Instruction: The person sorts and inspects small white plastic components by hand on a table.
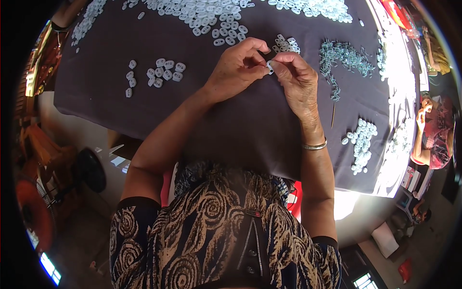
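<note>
In the head camera's view, two bare hands meet above a dark, cloth-covered counter [110,89]. The right hand [294,77] pinches a small white piece [270,67] between thumb and forefinger. The left hand [238,70] is beside it, thumb tip at or very near the piece's edge, forefinger lifted apart; whether it also grips cannot be told. Just beyond the right fingers lies a small cluster [288,44] of similar pieces; to the right are a heap of thin metal bits [349,59], a thin rod [333,115] and a pile of white beads [362,144]. For careful handling, a light pinch on the rim would likely serve best, keeping the openings uncovered while the left thumb steadies the near edge. Working low over bare cloth, clear of the cluster, should make a dropped piece easy to find.
</note>
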{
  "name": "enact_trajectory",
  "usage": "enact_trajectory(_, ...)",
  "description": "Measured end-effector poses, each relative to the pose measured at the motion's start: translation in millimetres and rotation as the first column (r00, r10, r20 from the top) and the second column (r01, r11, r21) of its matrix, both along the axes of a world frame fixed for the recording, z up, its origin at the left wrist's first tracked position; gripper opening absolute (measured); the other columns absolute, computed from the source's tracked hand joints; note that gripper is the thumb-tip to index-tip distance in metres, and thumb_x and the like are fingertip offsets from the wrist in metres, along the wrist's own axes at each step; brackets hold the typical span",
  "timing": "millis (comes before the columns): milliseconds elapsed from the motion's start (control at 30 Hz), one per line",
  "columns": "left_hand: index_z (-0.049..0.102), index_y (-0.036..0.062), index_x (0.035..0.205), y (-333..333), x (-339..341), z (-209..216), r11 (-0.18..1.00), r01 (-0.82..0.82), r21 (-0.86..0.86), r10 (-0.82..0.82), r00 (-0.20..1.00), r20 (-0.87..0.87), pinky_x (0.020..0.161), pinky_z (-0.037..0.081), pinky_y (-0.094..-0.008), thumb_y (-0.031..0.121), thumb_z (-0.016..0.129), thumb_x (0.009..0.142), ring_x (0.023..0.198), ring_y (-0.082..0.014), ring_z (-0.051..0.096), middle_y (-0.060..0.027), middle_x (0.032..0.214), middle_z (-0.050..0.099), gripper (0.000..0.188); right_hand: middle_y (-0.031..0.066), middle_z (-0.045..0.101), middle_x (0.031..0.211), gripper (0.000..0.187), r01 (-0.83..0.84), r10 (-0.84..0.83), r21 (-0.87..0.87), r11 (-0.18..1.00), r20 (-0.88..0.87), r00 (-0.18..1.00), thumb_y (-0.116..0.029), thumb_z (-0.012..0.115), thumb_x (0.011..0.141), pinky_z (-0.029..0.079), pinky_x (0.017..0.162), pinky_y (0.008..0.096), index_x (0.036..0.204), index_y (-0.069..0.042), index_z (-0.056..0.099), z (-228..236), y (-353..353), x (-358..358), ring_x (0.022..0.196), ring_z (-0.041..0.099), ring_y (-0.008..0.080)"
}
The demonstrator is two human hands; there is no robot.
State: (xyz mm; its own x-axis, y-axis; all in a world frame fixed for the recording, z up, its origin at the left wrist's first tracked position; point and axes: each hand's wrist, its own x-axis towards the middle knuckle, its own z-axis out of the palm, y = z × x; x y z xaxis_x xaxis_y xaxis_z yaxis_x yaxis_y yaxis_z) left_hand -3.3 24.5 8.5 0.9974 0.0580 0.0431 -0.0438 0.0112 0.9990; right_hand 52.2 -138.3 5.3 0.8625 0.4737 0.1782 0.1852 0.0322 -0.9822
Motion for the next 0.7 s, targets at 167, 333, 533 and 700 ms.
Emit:
enact_trajectory(167,0.051,0.0033,0.112,-1,-2,2,0.999,-0.015,-0.042,0.014,1.000,-0.016,0.061,0.046,-0.0203,0.000,0.062,0.082,0.071,-0.0058,0.057,-0.0030,0.080,0.063,0.032,-0.0046,0.059,0.081,0.008,-0.017,0.019,-0.015,1.000,0.107,0.994,0.000,0.064,0.087,0.043,0.059,0.0175,0.094,-0.004,0.062,-8,2,0,0.067,0.050,0.0008)
enact_trajectory(333,0.052,0.0044,0.111,4,-2,2,0.987,-0.013,-0.162,0.001,0.998,-0.069,0.060,0.046,-0.0202,0.000,0.063,0.083,0.071,-0.0061,0.057,-0.0024,0.081,0.063,0.030,-0.0032,0.061,0.086,0.028,-0.029,0.053,-0.145,0.989,0.164,0.985,0.010,0.071,0.076,0.049,0.065,0.0180,0.097,-0.005,0.061,-2,0,-2,0.073,0.056,0.0019)
enact_trajectory(533,0.059,0.0048,0.105,6,-2,2,0.971,0.058,-0.231,-0.065,0.998,-0.025,0.058,0.042,-0.0199,0.004,0.065,0.084,0.070,-0.0049,0.054,-0.0003,0.084,0.062,0.022,-0.0013,0.061,0.090,0.033,-0.012,0.070,-0.180,0.984,0.322,0.944,0.011,0.072,0.073,0.048,0.062,0.0180,0.100,-0.006,0.061,1,-3,-1,0.072,0.056,0.0027)
enact_trajectory(700,0.062,0.0064,0.101,11,-3,6,0.963,0.124,-0.238,-0.147,0.986,-0.084,0.058,0.039,-0.0198,0.007,0.064,0.087,0.068,-0.0043,0.049,0.0026,0.084,0.059,0.015,-0.0002,0.061,0.092,0.031,-0.075,0.093,-0.074,0.994,0.274,0.957,0.012,0.070,0.073,0.048,0.059,0.0186,0.098,-0.005,0.062,-8,-2,2,0.070,0.056,0.0037)
